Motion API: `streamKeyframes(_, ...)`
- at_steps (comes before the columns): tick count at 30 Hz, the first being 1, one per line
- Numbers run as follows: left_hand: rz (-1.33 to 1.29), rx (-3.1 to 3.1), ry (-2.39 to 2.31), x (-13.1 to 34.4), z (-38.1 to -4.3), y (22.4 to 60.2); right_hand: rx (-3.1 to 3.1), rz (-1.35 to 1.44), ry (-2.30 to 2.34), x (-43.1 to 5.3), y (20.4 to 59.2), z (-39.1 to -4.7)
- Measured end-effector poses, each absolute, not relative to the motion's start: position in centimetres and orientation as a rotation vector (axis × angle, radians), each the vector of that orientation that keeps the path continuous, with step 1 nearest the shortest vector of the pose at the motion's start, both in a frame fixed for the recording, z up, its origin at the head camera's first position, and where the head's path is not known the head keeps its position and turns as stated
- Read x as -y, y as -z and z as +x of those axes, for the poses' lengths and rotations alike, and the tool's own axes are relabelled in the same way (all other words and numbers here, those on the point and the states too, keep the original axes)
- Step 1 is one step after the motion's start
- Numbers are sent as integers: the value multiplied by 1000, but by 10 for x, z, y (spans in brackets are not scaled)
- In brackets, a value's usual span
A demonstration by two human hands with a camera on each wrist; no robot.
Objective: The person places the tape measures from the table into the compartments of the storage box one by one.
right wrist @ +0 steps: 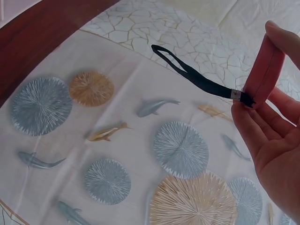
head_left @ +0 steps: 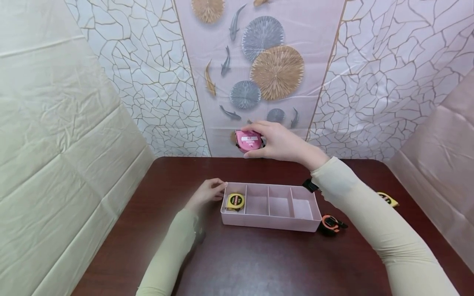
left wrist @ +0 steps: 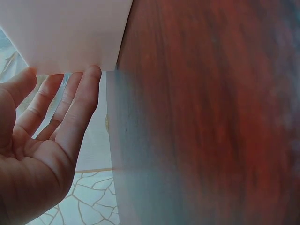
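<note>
My right hand [head_left: 279,142] holds a pink tape measure [head_left: 249,141] in the air above the far table edge, pinched between thumb and fingers. In the right wrist view, a black wrist strap [right wrist: 197,79] hangs off the tape measure's case. My left hand [head_left: 207,194] touches the left end of a pale pink divided tray [head_left: 270,221], fingertips against its wall [left wrist: 70,42] in the left wrist view. A yellow tape measure [head_left: 235,202] lies in the tray's leftmost compartment. The other compartments to the right hold nothing visible.
An orange-and-black tape measure [head_left: 331,224] lies by the tray's right end. Another yellow tape measure [head_left: 387,199] sits farther right, partly behind the right sleeve. The dark wooden table [head_left: 237,263] meets a patterned cloth backdrop [head_left: 148,74] behind and plain cloth at the sides.
</note>
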State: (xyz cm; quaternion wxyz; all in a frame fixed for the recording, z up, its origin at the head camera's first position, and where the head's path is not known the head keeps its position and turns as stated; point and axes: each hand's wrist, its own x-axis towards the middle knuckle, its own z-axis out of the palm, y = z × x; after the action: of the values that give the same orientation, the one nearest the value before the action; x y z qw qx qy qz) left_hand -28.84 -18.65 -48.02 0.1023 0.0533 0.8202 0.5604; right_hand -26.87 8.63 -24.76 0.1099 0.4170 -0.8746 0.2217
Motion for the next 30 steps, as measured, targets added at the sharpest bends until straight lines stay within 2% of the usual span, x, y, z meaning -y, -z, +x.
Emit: streamKeyframes(30, 154, -2420, -1660, 186, -289, 481, 2624, 1275, -650, -77, 292, -267)
